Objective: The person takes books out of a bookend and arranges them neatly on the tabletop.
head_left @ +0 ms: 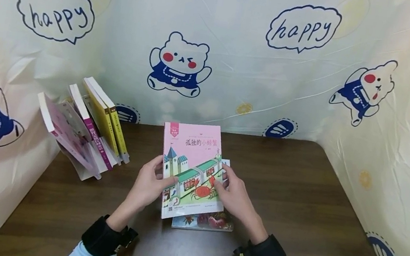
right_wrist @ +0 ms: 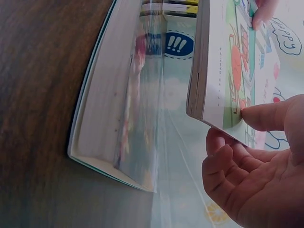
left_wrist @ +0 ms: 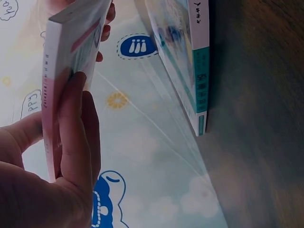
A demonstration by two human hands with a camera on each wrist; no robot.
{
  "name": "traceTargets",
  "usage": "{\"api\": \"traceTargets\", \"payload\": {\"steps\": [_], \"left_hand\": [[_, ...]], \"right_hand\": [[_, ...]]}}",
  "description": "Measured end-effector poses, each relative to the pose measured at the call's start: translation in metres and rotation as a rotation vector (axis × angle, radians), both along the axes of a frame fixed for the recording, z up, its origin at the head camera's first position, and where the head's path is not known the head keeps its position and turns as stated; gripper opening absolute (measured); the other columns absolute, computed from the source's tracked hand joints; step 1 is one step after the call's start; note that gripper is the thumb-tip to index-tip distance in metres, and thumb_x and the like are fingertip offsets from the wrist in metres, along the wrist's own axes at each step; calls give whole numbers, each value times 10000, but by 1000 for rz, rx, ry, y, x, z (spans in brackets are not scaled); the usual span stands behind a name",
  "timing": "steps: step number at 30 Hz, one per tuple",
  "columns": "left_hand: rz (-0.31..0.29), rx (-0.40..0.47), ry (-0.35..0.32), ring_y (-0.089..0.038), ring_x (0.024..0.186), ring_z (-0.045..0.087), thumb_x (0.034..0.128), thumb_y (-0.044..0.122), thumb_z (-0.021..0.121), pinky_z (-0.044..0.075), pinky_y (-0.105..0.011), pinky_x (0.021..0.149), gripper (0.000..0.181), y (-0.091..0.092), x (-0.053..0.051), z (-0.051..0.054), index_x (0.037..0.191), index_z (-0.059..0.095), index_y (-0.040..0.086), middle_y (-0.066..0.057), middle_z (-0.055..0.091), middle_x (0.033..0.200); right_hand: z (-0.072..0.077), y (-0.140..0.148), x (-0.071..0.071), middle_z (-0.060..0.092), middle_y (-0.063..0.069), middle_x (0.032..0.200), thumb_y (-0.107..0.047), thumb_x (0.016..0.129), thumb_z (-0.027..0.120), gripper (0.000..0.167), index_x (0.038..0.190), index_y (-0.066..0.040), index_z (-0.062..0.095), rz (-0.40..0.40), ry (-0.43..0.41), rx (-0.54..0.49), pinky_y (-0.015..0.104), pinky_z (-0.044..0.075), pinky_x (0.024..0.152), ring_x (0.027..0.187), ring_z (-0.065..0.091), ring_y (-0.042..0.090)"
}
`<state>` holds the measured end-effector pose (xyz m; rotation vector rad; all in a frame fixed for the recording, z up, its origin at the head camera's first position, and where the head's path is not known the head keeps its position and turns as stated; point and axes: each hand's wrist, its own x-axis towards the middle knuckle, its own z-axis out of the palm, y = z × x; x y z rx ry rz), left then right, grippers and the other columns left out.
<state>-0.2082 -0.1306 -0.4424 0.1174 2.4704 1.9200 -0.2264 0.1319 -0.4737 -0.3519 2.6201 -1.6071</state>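
Observation:
A pink book [head_left: 198, 149] with a red crab and green-roofed buildings on its cover is held by both hands, tilted above the table. The left hand [head_left: 151, 182] grips its left edge, thumb on the cover; in the left wrist view that hand [left_wrist: 71, 156] wraps the pink spine [left_wrist: 49, 95]. The right hand [head_left: 236, 197] pinches the right edge; in the right wrist view its thumb lies on the cover and its fingers curl behind [right_wrist: 256, 161]. Beneath, another book [head_left: 202, 223] lies on the table, partly hidden, with a teal-and-white spine [left_wrist: 202, 80] in the left wrist view.
Several books [head_left: 86, 132] stand leaning in a row at the table's left, with pink, white and yellow spines. The dark wooden table [head_left: 284, 180] meets a pale curtain [head_left: 235, 84] printed with bears behind and at both sides.

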Motion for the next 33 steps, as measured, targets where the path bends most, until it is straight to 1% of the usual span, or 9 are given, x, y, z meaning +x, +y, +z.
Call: {"api": "traceTargets", "payload": {"steps": [4, 9, 12, 16, 20, 25, 29, 33], "left_hand": [[-2, -46, 19, -354, 1041, 738, 937, -5, 768, 630, -400, 788, 646, 1, -3, -2, 1516, 489, 60, -194, 656, 1288], [-8, -104, 21, -332, 1020, 736, 953, 0, 749, 630, -397, 794, 645, 3, -5, -5, 1527, 459, 47, -192, 659, 1270], [-3, -163, 20, -299, 972, 719, 980, 20, 715, 629, -385, 780, 603, 4, -6, -5, 1523, 454, 38, -187, 663, 1225], [-4, -229, 15, -271, 930, 681, 1029, 54, 632, 605, -369, 748, 542, 4, -8, -5, 1533, 434, 27, -188, 660, 1185], [-26, -254, 5, -266, 940, 684, 1058, 81, 573, 596, -372, 758, 515, 3, -10, -4, 1543, 409, 21, -193, 655, 1203], [-52, -287, -3, -273, 970, 677, 1071, 90, 541, 587, -381, 777, 519, 3, -11, -4, 1556, 385, -9, -204, 635, 1232], [-56, -308, -5, -277, 995, 667, 1070, 88, 546, 585, -394, 804, 538, 3, -12, -5, 1571, 377, -9, -208, 608, 1265], [-54, -320, 1, -277, 1018, 653, 1060, 78, 572, 585, -407, 839, 562, 5, -13, -7, 1587, 385, 23, -200, 582, 1287]], "right_hand": [[0, 1, 1, 622, 97, 1029, -112, 1020, 700, 585, 1549, -58, 456, -2, 11, 6, 290, 541, 625, 828, 603, 226], [-1, 3, 2, 620, 82, 1026, -116, 1023, 697, 578, 1543, -53, 451, -8, 9, 31, 287, 538, 632, 816, 611, 211], [-1, 3, 3, 627, 84, 1029, -121, 1027, 692, 580, 1546, -45, 444, -9, 0, 36, 295, 549, 635, 807, 626, 198], [0, 4, 4, 639, 106, 1029, -121, 1026, 693, 597, 1557, -33, 436, -11, -10, 51, 294, 553, 634, 795, 633, 195], [0, 4, 5, 645, 94, 1019, -131, 1015, 709, 625, 1566, -28, 432, -11, -14, 68, 288, 550, 629, 794, 633, 197], [-1, 5, 6, 662, 105, 1084, -136, 1012, 714, 652, 1579, -25, 414, -14, -25, 82, 299, 569, 665, 825, 651, 190], [-1, 5, 7, 670, 104, 1099, -145, 1008, 721, 648, 1574, -36, 424, -20, -32, 87, 306, 576, 685, 837, 658, 186], [-1, 5, 8, 682, 74, 1083, -150, 1005, 727, 632, 1559, -43, 443, -23, -31, 85, 310, 584, 686, 835, 662, 180]]}}
